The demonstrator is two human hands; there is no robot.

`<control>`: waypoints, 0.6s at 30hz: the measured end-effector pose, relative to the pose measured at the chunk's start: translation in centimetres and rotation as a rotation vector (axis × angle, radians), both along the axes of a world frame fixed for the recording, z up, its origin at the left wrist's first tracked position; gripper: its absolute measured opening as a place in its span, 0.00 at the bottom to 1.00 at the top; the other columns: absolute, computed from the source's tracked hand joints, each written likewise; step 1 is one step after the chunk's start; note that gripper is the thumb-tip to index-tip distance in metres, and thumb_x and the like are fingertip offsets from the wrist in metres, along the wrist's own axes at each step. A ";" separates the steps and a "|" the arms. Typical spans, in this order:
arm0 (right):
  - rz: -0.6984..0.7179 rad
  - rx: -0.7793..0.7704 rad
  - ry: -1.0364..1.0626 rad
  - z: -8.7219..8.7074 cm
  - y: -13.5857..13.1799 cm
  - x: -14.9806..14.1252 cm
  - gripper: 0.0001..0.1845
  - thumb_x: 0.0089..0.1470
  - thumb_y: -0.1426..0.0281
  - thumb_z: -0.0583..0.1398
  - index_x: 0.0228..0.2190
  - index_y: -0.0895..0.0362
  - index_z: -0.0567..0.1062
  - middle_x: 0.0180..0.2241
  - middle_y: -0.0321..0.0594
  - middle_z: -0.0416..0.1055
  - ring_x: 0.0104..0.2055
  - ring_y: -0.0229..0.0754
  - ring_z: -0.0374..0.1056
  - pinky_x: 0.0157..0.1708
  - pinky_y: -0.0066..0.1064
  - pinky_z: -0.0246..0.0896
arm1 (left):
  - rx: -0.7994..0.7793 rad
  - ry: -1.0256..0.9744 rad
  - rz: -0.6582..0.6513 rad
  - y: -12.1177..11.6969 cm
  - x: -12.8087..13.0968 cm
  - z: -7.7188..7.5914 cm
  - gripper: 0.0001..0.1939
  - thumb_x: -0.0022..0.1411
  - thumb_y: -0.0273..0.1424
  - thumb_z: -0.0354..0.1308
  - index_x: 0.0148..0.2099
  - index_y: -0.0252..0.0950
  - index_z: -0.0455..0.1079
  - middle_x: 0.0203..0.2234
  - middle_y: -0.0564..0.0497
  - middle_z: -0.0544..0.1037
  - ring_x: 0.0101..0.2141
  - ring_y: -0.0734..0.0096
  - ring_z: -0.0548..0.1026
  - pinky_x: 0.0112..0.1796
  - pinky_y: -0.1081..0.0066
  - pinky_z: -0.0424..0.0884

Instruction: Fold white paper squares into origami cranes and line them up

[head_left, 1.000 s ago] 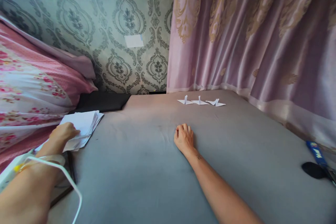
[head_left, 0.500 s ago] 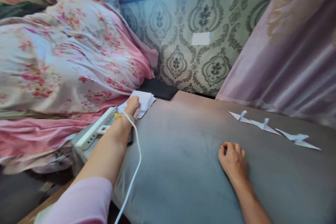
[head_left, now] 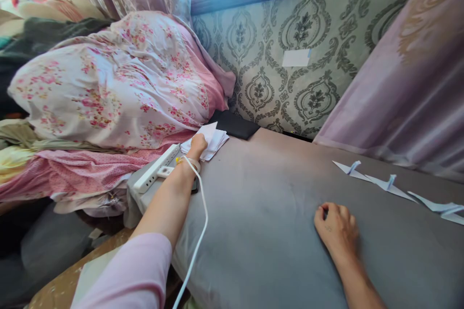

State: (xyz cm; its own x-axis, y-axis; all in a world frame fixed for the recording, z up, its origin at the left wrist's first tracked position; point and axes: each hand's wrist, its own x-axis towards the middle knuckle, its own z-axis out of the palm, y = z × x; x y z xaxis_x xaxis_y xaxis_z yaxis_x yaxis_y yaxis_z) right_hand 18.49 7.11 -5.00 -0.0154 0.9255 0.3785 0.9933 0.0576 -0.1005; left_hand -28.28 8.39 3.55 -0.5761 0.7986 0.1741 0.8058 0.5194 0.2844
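My left hand (head_left: 198, 144) reaches far forward, its fingers closed on a white sheet of paper (head_left: 209, 129) that is tilted over a loose stack of white paper (head_left: 219, 143). The fingertips are mostly hidden behind the hand. Nearer to me, my right hand (head_left: 337, 229) rests on the grey-covered table (head_left: 261, 231) with its fingers curled in, and nothing shows in it. Beyond it to the right stand three folded white paper shapes in a row: a far one (head_left: 352, 170), a middle one (head_left: 389, 186) and a near one (head_left: 437, 206) at the view's edge.
A white power strip (head_left: 147, 182) lies along the table's left edge, and a white cable (head_left: 205, 222) runs beneath my left wrist's level toward me. Behind the stack is a flat black item (head_left: 237, 125). Floral bedding (head_left: 145, 82) is heaped at left; a pink curtain (head_left: 409, 87) hangs at right.
My left hand has raised a sheet, whose corner now sticks up above the stack. The view has swung left, shifting everything rightward. My right hand stays curled on the table.
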 end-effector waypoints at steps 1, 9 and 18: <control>-0.003 -0.007 0.005 0.1 -0.1 0.0 0.12 0.57 0.66 0.54 0.35 0.57 0.75 0.38 0.49 0.70 0.38 0.50 0.65 0.34 0.35 0.55 | 0.043 -0.037 0.040 -0.4 0.2 0.1 0.19 0.64 0.36 0.57 0.54 0.33 0.66 0.49 0.43 0.71 0.47 0.61 0.73 0.45 0.59 0.73; 0.005 -0.035 0.135 0.2 -0.1 -0.1 0.13 0.56 0.67 0.52 0.35 0.58 0.75 0.40 0.52 0.70 0.42 0.51 0.66 0.37 0.38 0.57 | 0.479 -0.414 0.049 -2.4 6.5 2.5 0.16 0.69 0.28 0.45 0.55 0.28 0.63 0.58 0.31 0.61 0.60 0.55 0.60 0.57 0.56 0.60; 0.101 -0.356 1.297 3.7 -2.0 -0.3 0.28 0.49 0.44 0.55 0.35 0.57 0.73 0.38 0.52 0.76 0.46 0.53 0.71 0.46 0.45 0.66 | 0.343 -1.313 -0.585 -4.9 25.8 -1.4 0.15 0.61 0.31 0.55 0.48 0.30 0.71 0.42 0.40 0.78 0.42 0.63 0.77 0.44 0.64 0.72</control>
State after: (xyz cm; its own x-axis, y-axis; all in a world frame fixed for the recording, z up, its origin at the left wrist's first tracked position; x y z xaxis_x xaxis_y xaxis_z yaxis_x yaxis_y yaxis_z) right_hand 18.21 5.13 -1.27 0.0943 0.9917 -0.0873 0.1641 -0.1019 -0.9812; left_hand -2.50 3.49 2.14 -0.0848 0.9962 0.0191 -0.0539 -0.0237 0.9983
